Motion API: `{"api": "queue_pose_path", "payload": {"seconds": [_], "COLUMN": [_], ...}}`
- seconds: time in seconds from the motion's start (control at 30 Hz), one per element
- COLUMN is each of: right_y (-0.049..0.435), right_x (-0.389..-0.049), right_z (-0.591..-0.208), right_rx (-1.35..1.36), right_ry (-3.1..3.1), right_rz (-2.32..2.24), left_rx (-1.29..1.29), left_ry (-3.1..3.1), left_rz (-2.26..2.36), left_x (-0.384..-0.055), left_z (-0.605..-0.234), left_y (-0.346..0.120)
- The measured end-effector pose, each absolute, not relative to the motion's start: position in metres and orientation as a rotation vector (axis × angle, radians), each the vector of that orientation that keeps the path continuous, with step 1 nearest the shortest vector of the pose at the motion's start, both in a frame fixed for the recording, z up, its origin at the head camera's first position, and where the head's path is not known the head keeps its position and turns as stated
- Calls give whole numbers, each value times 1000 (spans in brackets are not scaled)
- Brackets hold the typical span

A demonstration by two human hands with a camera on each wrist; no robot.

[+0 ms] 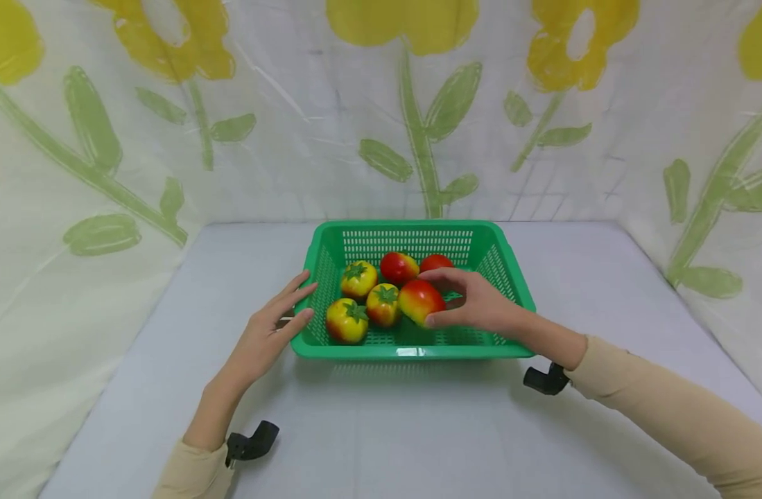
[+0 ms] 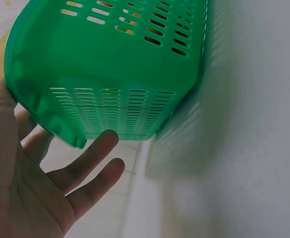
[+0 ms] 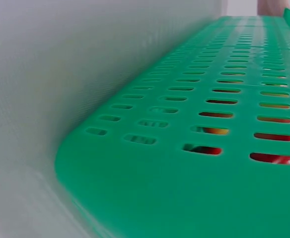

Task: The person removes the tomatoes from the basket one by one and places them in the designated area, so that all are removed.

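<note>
A green plastic basket (image 1: 412, 352) with slotted walls sits on the table. My right hand (image 1: 480, 301) reaches over its right half and grips a red-and-yellow mango (image 1: 421, 299) between thumb and fingers. Behind that lie two more red fruits, one mango-like fruit (image 1: 398, 267) and one partly hidden red fruit (image 1: 436, 262). To the left are three yellow-red tomato-like fruits with green leafy tops: a rear one (image 1: 359, 280), a middle one (image 1: 383, 305) and a front one (image 1: 348, 321). My left hand (image 1: 270, 331) touches the basket's left rim, its fingers spread and fairly straight.
A pale cloth-covered table (image 1: 412, 430) extends around the basket. Behind it hangs a white curtain (image 1: 293, 138) painted with yellow flowers. In the right wrist view, the basket's slotted wall (image 3: 175, 188) fills much of the picture and hides the right hand.
</note>
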State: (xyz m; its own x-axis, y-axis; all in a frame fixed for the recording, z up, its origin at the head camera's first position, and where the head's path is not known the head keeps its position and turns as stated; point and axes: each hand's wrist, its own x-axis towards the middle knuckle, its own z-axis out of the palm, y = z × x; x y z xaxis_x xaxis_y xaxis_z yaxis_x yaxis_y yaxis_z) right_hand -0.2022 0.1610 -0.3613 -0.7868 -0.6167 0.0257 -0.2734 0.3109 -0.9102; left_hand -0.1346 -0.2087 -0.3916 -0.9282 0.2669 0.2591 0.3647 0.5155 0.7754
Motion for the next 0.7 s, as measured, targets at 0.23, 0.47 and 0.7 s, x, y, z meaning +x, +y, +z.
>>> {"api": "queue_pose_path", "payload": {"seconds": [0.23, 0.47, 0.7], "right_y": [161, 163, 162], "right_x": [-200, -199, -198], "right_z": [-357, -357, -356], "right_rx": [-750, -721, -723], "right_ry": [2186, 2176, 2198], "right_rz": [-1573, -1598, -1578], "left_rx": [-539, -552, -546], "left_ry": [-2642, -2635, -2640], "left_rz": [-1387, -1394, -1399], "left_x": [-135, -136, -134], "left_z": [-393, -394, -392], "left_y": [-209, -208, -208]}}
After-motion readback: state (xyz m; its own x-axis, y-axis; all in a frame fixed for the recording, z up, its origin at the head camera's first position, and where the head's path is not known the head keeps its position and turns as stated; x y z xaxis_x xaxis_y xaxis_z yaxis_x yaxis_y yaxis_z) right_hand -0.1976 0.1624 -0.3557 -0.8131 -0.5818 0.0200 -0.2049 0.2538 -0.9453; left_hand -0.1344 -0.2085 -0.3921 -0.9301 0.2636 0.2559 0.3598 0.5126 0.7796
